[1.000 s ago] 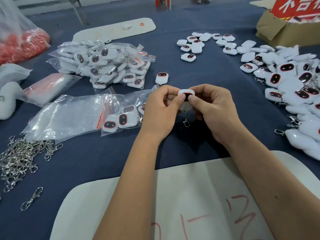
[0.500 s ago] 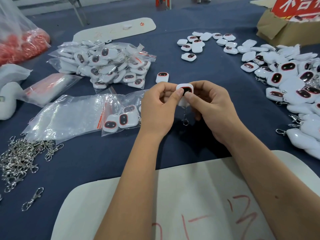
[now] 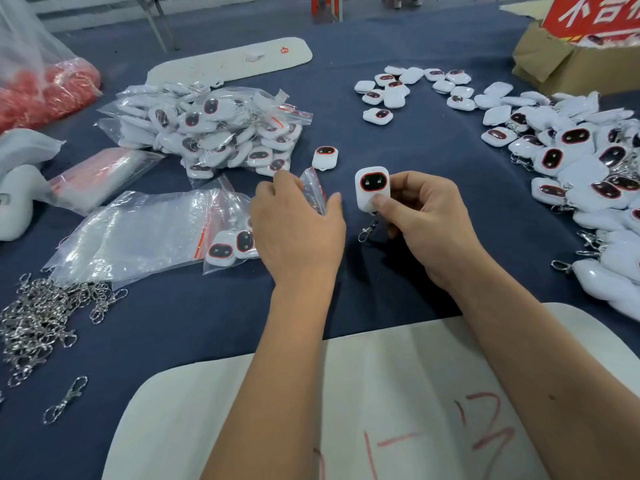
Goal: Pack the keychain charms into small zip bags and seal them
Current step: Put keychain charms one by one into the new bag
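Note:
My right hand [image 3: 426,223] grips a white keychain charm [image 3: 372,188] with a dark, red-rimmed face, held upright above the blue cloth. Its metal clasp [image 3: 367,232] dangles below. My left hand [image 3: 298,233] is off the charm and hovers with spread fingers over a small clear zip bag [image 3: 314,192], whose corner sticks up between thumb and fingers. Whether the hand holds that bag I cannot tell. One loose charm [image 3: 325,156] lies just beyond. A zip bag holding two charms [image 3: 230,249] lies left of my left hand.
Packed bags are heaped at the back left [image 3: 214,129]. Empty zip bags [image 3: 138,233] lie at the left, loose charms [image 3: 588,174] crowd the right, metal clasps [image 3: 38,317] the near left. A white board [image 3: 398,393] lies under my forearms. A cardboard box [image 3: 571,67] stands far right.
My left hand has let go of the charm and moved left to the small zip bag. My right hand alone now holds the charm, turned face up.

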`<state>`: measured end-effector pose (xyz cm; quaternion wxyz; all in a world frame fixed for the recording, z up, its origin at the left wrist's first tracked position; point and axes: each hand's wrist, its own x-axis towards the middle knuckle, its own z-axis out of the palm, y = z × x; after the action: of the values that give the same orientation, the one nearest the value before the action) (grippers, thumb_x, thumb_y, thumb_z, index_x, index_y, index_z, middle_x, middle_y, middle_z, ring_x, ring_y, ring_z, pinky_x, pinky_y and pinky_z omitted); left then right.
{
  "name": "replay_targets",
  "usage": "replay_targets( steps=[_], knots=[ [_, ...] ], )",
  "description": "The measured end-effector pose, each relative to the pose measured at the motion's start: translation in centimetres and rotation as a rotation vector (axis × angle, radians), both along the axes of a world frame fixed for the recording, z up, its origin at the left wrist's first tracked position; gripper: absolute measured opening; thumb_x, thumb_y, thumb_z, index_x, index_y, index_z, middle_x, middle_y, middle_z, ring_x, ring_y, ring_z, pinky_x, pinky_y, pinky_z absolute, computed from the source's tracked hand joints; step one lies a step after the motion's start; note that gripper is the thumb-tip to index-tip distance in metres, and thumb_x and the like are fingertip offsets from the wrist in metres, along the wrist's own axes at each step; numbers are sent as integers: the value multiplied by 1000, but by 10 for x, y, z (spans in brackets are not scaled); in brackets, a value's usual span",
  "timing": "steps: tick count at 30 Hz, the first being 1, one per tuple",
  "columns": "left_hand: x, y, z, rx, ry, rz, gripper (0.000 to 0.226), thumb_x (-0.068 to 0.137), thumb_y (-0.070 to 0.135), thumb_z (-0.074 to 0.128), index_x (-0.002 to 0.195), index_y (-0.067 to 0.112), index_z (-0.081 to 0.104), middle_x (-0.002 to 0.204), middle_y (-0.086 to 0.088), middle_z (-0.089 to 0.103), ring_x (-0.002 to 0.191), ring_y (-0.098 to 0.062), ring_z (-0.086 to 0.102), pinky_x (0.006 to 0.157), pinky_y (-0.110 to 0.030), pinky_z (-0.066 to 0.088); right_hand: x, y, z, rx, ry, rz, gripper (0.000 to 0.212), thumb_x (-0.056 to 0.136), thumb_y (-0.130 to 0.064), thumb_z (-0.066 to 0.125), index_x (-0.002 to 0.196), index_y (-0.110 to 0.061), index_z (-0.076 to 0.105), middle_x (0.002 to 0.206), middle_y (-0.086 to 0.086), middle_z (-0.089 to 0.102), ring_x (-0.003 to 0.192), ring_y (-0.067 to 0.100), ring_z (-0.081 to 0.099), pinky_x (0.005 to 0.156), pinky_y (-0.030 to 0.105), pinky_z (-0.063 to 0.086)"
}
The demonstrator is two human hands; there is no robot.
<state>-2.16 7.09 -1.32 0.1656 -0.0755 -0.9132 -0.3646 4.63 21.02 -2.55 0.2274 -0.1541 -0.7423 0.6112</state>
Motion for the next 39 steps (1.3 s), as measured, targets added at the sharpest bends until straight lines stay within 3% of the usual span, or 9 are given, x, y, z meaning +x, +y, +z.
replay_targets(
  steps=[3,9,14,19,26,31,34,37,39],
  knots=[
    [0,1,0,-82,-36,9,49,83,41,78,116,13,55,114,-7,56,108,-30,55,82,-33,36,0,-1,1,3,4,1,10,96,-13,73,97,-22,76,76,-7,75,56,3,57,59,19,50],
    [-5,-7,8,44,-54,41,12,86,16,59,96,12,63,94,-3,68,92,-27,60,79,-40,48,0,0,0,-10,50,-1,10,97,-10,71,97,-19,74,72,-10,72,58,4,58,59,17,48],
    [-8,-12,11,167,-89,-64,14,85,14,63,75,18,71,67,9,65,73,-15,64,64,-25,42,0,-4,5,-161,92,55,10,107,-20,60,109,-15,68,88,4,79,67,17,69,59,29,54],
    [-8,-10,11,229,-142,-224,12,82,16,69,72,20,75,67,9,71,68,-6,67,64,-19,51,0,-7,3,-62,26,111,7,104,-20,63,109,-16,66,68,7,72,45,14,48,43,23,39],
    [-2,-5,15,193,45,-324,11,81,14,68,70,17,71,61,5,65,63,-14,62,67,-38,54,-1,-12,3,157,-6,44,6,100,-19,70,100,-17,76,68,-3,71,52,4,59,55,20,45],
    [3,1,16,192,97,-421,6,80,11,72,76,16,73,61,5,63,60,-13,59,66,-38,54,-1,-14,0,162,26,-105,12,94,-20,77,99,-17,67,79,-1,75,67,13,69,66,32,54],
    [6,5,16,274,120,-380,7,82,11,73,85,17,73,61,12,60,61,-9,60,67,-29,55,0,-14,2,31,110,79,16,99,-2,64,106,-13,72,85,-6,76,71,5,69,68,28,55],
    [7,7,19,353,161,-311,12,80,10,71,83,21,69,58,16,57,60,-3,61,63,-17,51,1,-20,4,124,102,331,40,98,15,48,120,-6,73,82,-11,70,63,-3,57,63,11,45],
    [8,8,20,402,184,-261,10,79,10,70,81,20,68,58,16,57,58,-3,60,61,-14,49,2,-23,5,201,64,356,43,97,15,48,121,-9,74,86,-19,71,65,-5,58,65,9,44]
  ],
)
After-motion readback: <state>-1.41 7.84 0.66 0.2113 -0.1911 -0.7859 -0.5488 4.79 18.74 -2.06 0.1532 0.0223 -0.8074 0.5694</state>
